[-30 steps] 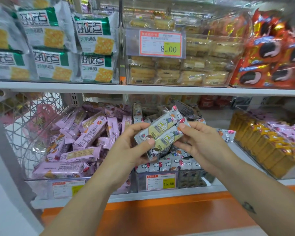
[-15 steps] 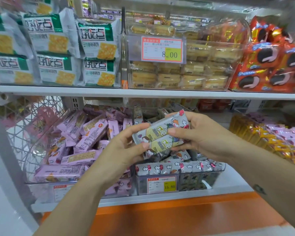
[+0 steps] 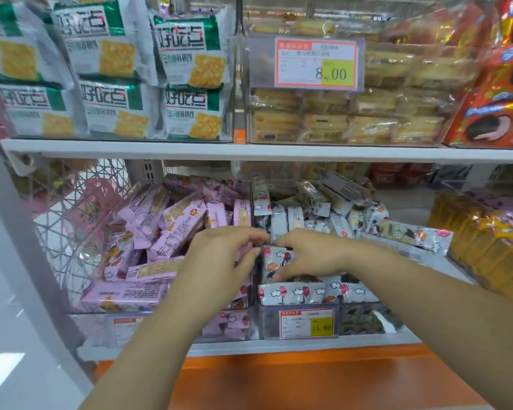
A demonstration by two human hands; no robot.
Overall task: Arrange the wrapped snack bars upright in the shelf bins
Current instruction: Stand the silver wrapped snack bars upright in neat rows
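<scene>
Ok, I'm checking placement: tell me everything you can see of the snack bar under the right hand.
The snack bar has a glossy white wrapper printed with small cartoon figures. It stands roughly upright at the left end of the clear bin, behind the front row, gripped by the right hand.

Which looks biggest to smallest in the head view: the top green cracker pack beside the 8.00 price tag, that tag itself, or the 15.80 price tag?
1. green cracker pack
2. 8.00 price tag: about as wide as the pack but shorter
3. 15.80 price tag: plainly smallest, though it sits nearer the camera
</scene>
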